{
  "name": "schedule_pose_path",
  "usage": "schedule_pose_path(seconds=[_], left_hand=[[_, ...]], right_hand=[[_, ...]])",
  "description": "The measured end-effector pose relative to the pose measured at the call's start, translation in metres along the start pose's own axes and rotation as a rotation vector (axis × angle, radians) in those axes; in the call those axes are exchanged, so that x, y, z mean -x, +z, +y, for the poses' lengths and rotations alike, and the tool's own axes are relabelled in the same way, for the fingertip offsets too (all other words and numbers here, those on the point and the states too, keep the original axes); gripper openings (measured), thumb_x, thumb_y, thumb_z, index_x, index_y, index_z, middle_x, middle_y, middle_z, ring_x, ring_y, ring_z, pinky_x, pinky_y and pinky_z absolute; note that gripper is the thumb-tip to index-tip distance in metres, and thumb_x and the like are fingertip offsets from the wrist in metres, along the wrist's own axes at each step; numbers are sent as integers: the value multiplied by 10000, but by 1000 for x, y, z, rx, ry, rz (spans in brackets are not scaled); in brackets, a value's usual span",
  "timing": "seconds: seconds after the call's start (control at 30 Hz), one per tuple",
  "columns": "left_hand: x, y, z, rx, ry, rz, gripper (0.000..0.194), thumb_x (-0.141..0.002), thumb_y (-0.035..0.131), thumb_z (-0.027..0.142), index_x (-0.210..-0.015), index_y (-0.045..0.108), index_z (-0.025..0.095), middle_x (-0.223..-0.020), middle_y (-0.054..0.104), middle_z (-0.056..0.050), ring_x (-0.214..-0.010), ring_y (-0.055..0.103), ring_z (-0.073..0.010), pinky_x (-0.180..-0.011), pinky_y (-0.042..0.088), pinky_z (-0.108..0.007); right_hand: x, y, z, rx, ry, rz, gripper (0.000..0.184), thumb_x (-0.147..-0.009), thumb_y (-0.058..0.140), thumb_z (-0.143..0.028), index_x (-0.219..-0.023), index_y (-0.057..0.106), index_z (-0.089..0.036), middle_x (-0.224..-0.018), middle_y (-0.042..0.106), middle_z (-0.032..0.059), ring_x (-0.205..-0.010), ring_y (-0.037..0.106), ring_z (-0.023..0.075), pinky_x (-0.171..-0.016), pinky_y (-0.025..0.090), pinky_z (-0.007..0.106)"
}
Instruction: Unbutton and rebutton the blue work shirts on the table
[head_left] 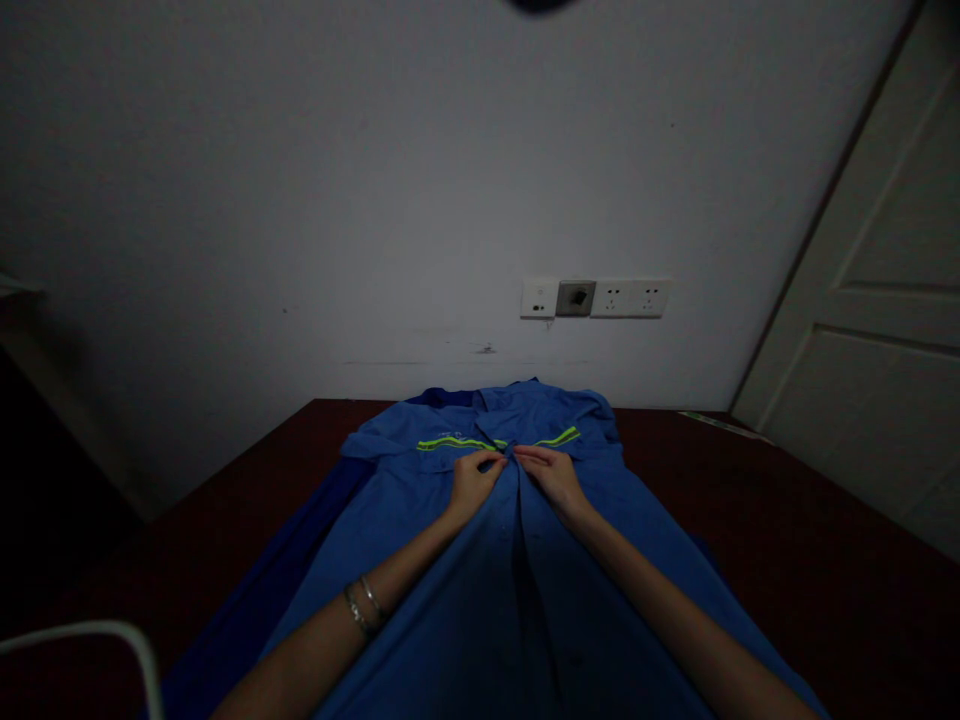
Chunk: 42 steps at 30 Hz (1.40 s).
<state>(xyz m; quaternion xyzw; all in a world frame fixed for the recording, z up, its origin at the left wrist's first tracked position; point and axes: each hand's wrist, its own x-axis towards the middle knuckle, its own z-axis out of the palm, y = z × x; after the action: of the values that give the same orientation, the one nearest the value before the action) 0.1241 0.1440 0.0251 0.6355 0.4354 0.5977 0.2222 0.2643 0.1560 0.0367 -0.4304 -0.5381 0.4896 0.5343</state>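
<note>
A blue work jacket (427, 520) with yellow-green stripes across the chest lies spread on a dark red table, collar toward the wall. Its front is joined near the collar and parted lower down. My left hand (474, 482) pinches the front edge at stripe height, fingers closed on the cloth. From the other side, my right hand (551, 478) grips the opposite front edge, its fingertips close to those of the left. Whatever small fastening may lie between the fingertips is too dark to make out. Two bracelets (364, 605) circle my left wrist.
Darker blue cloth (300, 560) lies under the jacket on the left. The table (247, 480) meets a pale wall with sockets and a switch (592, 298). A white panelled door (885, 330) stands at right. A white curved bar (112, 628) crosses the lower left.
</note>
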Motion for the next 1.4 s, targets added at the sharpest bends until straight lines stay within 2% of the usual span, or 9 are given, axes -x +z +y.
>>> schedule_pose_path(seconds=[0.17,0.4,0.7,1.0,1.13,1.23,1.3,1.4], left_hand=[[-2,2,-3,54,-57,-6,111,-668,595,203,-704,686,151,-748,679,-45,-732,613,-182,-735,458,-304],[-3,4,-9,154,-137,-16,115,-648,605,193,-707,689,141,-750,681,-59,-724,618,-184,-718,472,-302],[-8,4,-13,340,-345,-66,105,-574,642,161,-667,689,146,-706,684,-36,-690,620,-174,-723,473,-300],[-4,-1,-11,639,-531,-228,180,-570,659,213,-732,677,136,-656,665,-17,-600,597,-143,-649,469,-276],[-7,-1,-16,766,-544,-225,123,-596,642,220,-664,649,118,-681,658,-41,-643,600,-137,-695,467,-260],[-8,-2,-17,794,-589,-244,213,-658,604,320,-700,638,114,-737,655,-80,-695,609,-163,-723,469,-291],[-7,-3,-15,795,-573,-237,246,-663,609,352,-721,632,114,-751,651,-79,-704,605,-162,-720,467,-285],[-7,-4,-13,780,-500,-251,187,-600,666,255,-711,627,109,-730,641,-47,-678,585,-135,-697,453,-246]], right_hand=[[-4,-3,3,10,-45,-26,264,-515,686,-249,-767,689,-171,-769,688,49,-728,625,194,-696,481,313],[-4,-3,0,62,-96,-93,255,-541,657,-230,-787,679,-169,-745,680,37,-707,622,178,-739,473,328],[3,-5,-9,406,-451,-164,201,-664,552,-211,-833,656,-176,-915,607,58,-754,572,142,-703,461,280],[2,-6,-9,645,-626,-218,211,-724,527,-203,-902,638,-191,-848,593,51,-713,537,138,-624,439,256],[2,-8,-9,697,-672,-243,227,-743,512,-197,-941,623,-187,-868,581,56,-694,524,130,-617,435,251],[3,-8,-10,716,-696,-257,233,-749,504,-180,-949,621,-199,-882,577,53,-719,528,133,-653,438,261],[4,-8,-11,720,-712,-259,235,-749,504,-174,-951,622,-200,-891,576,57,-758,533,142,-689,438,273],[5,-8,-12,726,-722,-270,243,-753,505,-175,-965,621,-202,-902,578,62,-786,539,150,-708,438,280]])
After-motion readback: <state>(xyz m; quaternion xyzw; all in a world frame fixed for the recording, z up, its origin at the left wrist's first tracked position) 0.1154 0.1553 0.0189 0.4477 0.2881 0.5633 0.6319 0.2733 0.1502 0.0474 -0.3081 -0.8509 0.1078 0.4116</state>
